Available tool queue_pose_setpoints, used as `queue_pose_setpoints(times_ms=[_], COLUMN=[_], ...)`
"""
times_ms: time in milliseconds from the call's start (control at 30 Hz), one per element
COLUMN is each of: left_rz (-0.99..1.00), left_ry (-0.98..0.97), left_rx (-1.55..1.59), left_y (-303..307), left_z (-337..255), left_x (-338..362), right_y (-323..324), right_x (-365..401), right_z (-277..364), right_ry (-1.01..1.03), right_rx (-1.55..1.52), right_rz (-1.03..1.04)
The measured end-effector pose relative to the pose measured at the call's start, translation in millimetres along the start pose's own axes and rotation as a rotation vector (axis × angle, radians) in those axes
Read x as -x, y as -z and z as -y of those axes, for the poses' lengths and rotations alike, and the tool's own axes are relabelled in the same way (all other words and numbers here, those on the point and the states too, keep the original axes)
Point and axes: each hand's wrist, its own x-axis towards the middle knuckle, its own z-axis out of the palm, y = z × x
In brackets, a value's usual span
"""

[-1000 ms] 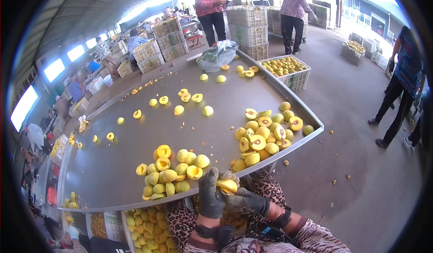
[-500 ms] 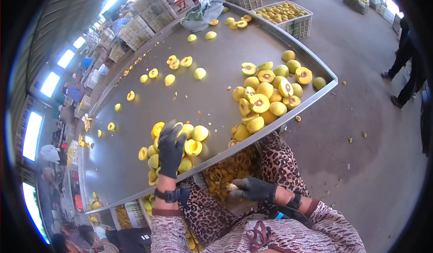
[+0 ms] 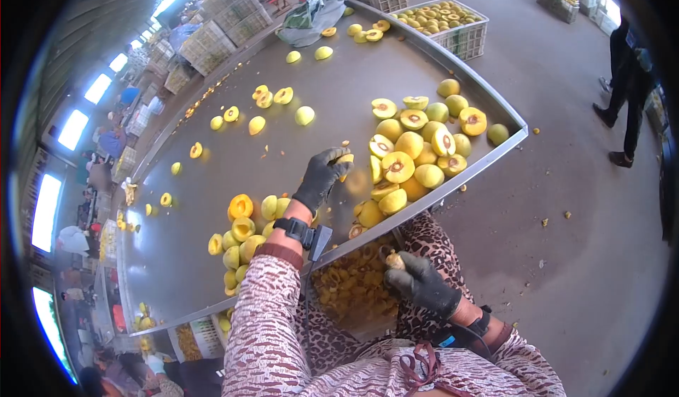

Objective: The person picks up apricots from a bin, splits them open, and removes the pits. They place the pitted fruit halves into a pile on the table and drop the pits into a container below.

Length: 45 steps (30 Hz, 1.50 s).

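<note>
My left hand [image 3: 317, 180] is over the desk [image 3: 233, 163], clamped on a yellow fruit piece [image 3: 346, 161]. Apart from it, below the desk's near edge, my right hand [image 3: 423, 285] grips a small pale piece [image 3: 395, 260], possibly a stone. Hollowed halves [image 3: 242, 228] are heaped at the desk's near left; toward its right corner, many cut halves [image 3: 398, 167] have stones in.

Bright windows [image 3: 73, 129] line the wall past the metal table's [image 3: 212, 142] left edge; beyond its far edge stand stacked crates [image 3: 206, 47]. Bare grey floor [image 3: 559, 135] spreads beyond the right corner.
</note>
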Motion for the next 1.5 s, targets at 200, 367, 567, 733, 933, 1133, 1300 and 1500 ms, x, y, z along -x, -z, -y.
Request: queue_pose_setpoints(times_ms=[200,367,567,733,933,1133,1300,1500], left_rz=[-0.223,-0.256,-0.393,-0.429,-0.32,-0.028,0.048,-0.183], left_ry=[-0.205,0.329,0.32,0.174,0.22,0.379,0.234,0.141], left_rx=[0.237,1.585,1.407,0.798,0.778,0.84,0.626,0.78], left_y=[34,3,5,16,20,16,25,25], left_z=[-99,-121,-139,-138,-135,-124,-108,-119], left_x=[112,161,172,175,179,172,164,164], right_y=[-25,-41,-47,-46,-37,-19,-46,-55], right_x=[-20,-21,-22,-19,-23,-26,-15,-17], right_z=[11,19,27,30,39,39,11,22], right_ry=[0.125,0.11,0.237,0.166,0.104,-0.158,-0.074,-0.112], right_rx=[0.026,0.06,0.247,0.297,0.339,0.199,0.009,-0.14], right_rz=[-0.069,-0.026,-0.029,0.057,0.203,0.502,0.319,0.146])
